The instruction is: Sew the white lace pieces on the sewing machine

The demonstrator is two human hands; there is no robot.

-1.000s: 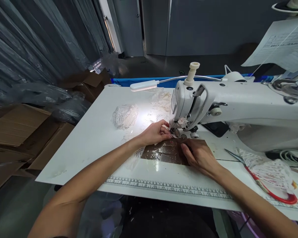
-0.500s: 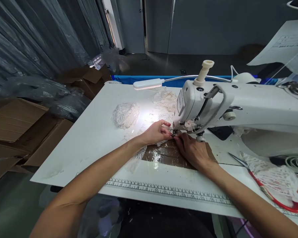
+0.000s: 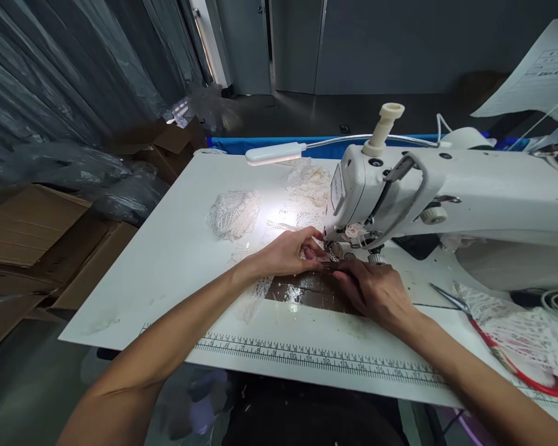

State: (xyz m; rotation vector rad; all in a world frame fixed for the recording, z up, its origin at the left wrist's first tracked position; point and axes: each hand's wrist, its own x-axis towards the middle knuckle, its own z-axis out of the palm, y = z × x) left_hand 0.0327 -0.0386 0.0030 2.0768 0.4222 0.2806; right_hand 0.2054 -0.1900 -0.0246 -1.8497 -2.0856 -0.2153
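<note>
From the head view, both hands work close together right at the foot of the white sewing machine point(image 3: 428, 192), which stands on the white table point(image 3: 167, 260).

The left hand point(image 3: 286, 254) lies on a strip of white lace point(image 3: 255, 294) that trails back along the table beneath the wrist. Its fingers curl in toward the needle area and its grip looks nearly closed, pinching the lace edge just below the machine head — though the fingertips crowd together and the exact hold is hard to make out.

The right hand point(image 3: 376, 291) rests palm down on a brown taped patch point(image 3: 307, 291) set into the table in front of the needle. Its fingers reach left to meet the left hand's fingertips; whether its grip has closed on the lace or only presses it flat, I cannot tell.

A small lamp point(image 3: 275, 152) on a bendy neck lights the table behind the hands, where a loose heap of lace point(image 3: 233, 214) lies, with more lace beside the machine head.

To the right, well apart from the hands, red-handled scissors point(image 3: 506, 362) lie against another bundle of white lace point(image 3: 516, 328). A printed ruler point(image 3: 316, 358) runs along the near edge of the table. Cardboard boxes point(image 3: 32, 241) sit on the floor to the left — next to grey plastic sheeting.
</note>
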